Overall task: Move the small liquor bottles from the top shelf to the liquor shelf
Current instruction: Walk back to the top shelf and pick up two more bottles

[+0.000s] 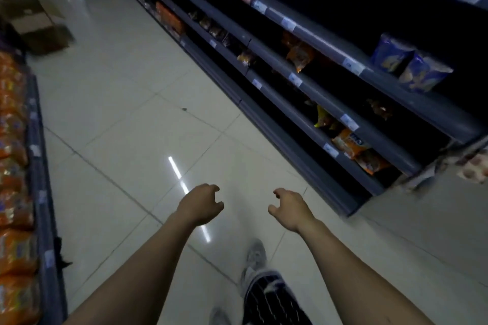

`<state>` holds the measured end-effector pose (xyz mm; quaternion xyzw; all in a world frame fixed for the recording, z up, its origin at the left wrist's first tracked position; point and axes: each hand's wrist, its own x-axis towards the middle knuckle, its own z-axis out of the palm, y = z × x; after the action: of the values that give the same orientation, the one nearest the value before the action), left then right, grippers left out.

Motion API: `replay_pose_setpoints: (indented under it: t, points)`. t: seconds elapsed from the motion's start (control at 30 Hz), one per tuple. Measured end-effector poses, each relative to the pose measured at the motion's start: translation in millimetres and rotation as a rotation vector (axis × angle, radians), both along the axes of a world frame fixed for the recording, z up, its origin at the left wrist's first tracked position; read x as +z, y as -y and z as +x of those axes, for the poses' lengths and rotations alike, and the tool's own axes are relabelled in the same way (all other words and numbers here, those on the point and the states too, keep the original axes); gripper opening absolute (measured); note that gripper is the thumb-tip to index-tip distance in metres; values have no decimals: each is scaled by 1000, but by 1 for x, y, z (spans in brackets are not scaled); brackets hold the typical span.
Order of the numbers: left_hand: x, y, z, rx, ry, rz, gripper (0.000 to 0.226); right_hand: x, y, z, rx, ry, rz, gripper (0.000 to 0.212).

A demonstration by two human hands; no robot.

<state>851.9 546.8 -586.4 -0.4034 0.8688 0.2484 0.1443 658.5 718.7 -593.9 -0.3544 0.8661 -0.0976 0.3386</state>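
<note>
Now I see left hand (199,204) and right hand (289,208) loosely curled, holding nothing, over tiled floor (126,103); dark shelving (311,87) right of floor, orange packets (13,166) left, cardboard boxes (39,26) at far end, aisle between open.

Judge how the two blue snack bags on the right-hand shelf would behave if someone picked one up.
The blue bags look puffed and crinkly, so probably light and floppy, denting under fingers. Standing upright near the shelf edge, they would likely tip if nudged.
</note>
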Motion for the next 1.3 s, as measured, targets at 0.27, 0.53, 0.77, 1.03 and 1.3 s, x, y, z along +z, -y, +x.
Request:
replay_pose_setpoints:
  t: [0.27,0.53,0.77,1.03,1.3]
  points:
    - [87,204,-231,-79,-256,-227,57,83,206,-211,-38,-155,-262,64]
    - [236,371,-407,-133,-578,-412,52,227,366,-380,-139,-353,-508,33]
    - [337,508,-538,-160,-914,-471,58,330,494,-460,-178,-551,-744,53]
    - [449,618,-669,-361,-1149,-495,55,458,589,-544,-299,-879,-898,49]
    - [537,644,-771,-429,-1363,-444,51,549,624,-616,-321,-1186,-925,43]
